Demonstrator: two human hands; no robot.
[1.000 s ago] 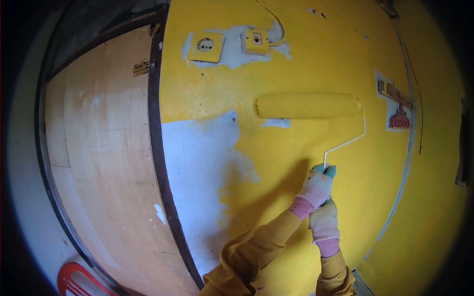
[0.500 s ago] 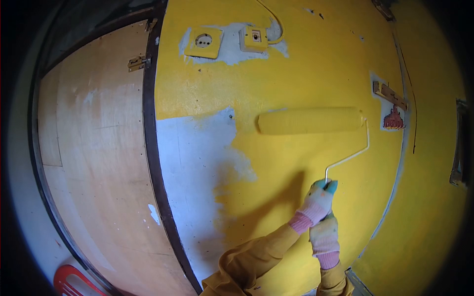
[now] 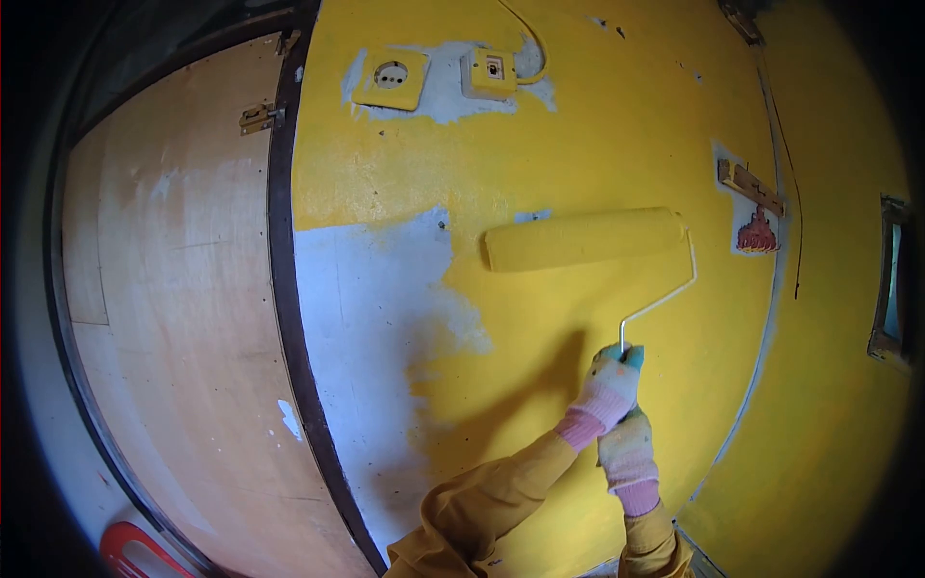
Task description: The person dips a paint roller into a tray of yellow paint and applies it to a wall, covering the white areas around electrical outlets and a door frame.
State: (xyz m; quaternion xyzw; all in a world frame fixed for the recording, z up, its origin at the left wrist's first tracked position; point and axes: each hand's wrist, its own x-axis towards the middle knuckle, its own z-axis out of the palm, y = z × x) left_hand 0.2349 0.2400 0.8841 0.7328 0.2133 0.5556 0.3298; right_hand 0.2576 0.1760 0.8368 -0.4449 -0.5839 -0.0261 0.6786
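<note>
A paint roller [image 3: 585,239] with a wide yellow sleeve lies against the yellow wall [image 3: 540,356], its right end slightly higher than its left. From that right end a thin bent wire frame [image 3: 659,301] runs down to the grip. My left hand [image 3: 610,378], in a pale glove with teal fingertips and a pink cuff, is closed round the handle just below the wire. Directly beneath it, my right hand [image 3: 630,451], gloved alike, is closed lower on the same handle. The gloves hide the handle itself. A bluish-white patch [image 3: 361,308] of wall shows left of the roller.
A power socket [image 3: 390,79] and a switch box [image 3: 489,73] with a cable sit above. A wooden door [image 3: 183,289] with a latch [image 3: 258,118] stands at left beside a dark frame [image 3: 285,241]. At right are a wooden strip [image 3: 752,187] and the wall corner. A red chair [image 3: 125,539] shows lower left.
The roller has tilted, its right end rising and its left end dropping a little. A small pale spot shows more above it. The whole view has shifted slightly; both hands keep their hold.
</note>
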